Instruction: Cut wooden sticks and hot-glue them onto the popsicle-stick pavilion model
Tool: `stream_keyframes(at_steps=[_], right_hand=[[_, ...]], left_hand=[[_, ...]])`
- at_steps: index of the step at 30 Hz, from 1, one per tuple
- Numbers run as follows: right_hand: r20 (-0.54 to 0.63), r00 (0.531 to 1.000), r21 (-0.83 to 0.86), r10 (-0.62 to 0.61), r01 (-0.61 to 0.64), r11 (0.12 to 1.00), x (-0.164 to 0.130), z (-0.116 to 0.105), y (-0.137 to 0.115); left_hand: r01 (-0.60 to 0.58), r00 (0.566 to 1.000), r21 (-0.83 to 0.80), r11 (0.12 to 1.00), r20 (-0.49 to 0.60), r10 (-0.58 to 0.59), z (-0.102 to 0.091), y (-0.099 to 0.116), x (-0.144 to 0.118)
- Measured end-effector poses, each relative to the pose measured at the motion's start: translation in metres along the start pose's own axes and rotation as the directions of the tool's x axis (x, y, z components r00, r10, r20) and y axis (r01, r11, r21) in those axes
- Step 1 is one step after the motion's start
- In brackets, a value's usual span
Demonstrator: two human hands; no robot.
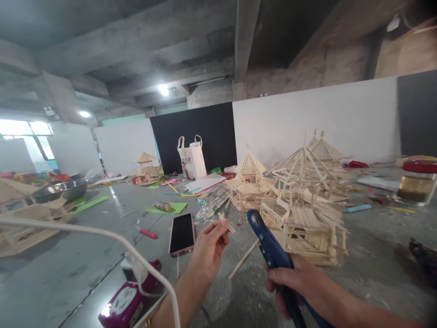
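Note:
My left hand (pixel 209 248) pinches a short wooden stick (pixel 226 222) between thumb and fingertips, held up above the table. My right hand (pixel 300 282) grips the handles of blue cutting pliers (pixel 269 246), whose head points up and left toward the stick, a small gap apart. A longer loose stick (pixel 243 259) lies on the table between the two hands. Just beyond the pliers stands a stick-built model house (pixel 303 228).
A phone (pixel 182 234) lies face up left of my left hand. A purple power strip (pixel 128 300) with a white cable (pixel 102 234) sits near the front edge. More stick models (pixel 249 182), a white bag (pixel 191 159), a jar (pixel 414 182) and a metal bowl (pixel 61 189) stand further back.

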State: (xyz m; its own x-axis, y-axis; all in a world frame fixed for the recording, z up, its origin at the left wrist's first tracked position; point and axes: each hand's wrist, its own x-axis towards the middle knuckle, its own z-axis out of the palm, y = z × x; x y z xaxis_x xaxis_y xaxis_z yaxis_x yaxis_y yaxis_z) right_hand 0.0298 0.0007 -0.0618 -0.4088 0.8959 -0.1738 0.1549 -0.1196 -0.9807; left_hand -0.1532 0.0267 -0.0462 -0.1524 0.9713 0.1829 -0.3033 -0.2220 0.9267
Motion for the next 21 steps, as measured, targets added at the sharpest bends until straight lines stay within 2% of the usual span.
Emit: stream_keyframes(at_steps=[4, 7, 9, 13, 17, 21], right_hand=[[0.044, 0.999, 0.112, -0.003, -0.002, 0.994, 0.01, 0.016, 0.0], [0.049, 0.998, -0.019, -0.038, 0.039, 0.999, 0.009, 0.029, -0.007], [0.002, 0.99, -0.174, -0.143, 0.142, 0.974, 0.008, 0.035, -0.013], [-0.062, 0.939, -0.432, -0.338, 0.28, 0.857, 0.009, 0.041, -0.018], [-0.045, 0.936, -0.464, -0.35, 0.29, 0.837, 0.016, 0.043, -0.013], [0.004, 0.953, -0.432, -0.303, 0.275, 0.859, 0.019, 0.045, -0.008]], left_hand=[[-0.029, 0.998, -0.203, 0.979, -0.058, 0.018, 0.006, 0.01, -0.006], [-0.058, 0.994, -0.39, 0.919, -0.105, 0.018, 0.007, 0.017, -0.009], [-0.083, 0.992, -0.444, 0.892, -0.12, 0.033, 0.006, 0.02, -0.01], [-0.105, 0.988, -0.493, 0.864, -0.15, 0.035, 0.005, 0.022, -0.011], [-0.134, 0.984, -0.472, 0.871, -0.169, 0.06, 0.005, 0.02, -0.011], [-0.158, 0.975, -0.43, 0.889, -0.209, 0.072, 0.006, 0.019, -0.011]])
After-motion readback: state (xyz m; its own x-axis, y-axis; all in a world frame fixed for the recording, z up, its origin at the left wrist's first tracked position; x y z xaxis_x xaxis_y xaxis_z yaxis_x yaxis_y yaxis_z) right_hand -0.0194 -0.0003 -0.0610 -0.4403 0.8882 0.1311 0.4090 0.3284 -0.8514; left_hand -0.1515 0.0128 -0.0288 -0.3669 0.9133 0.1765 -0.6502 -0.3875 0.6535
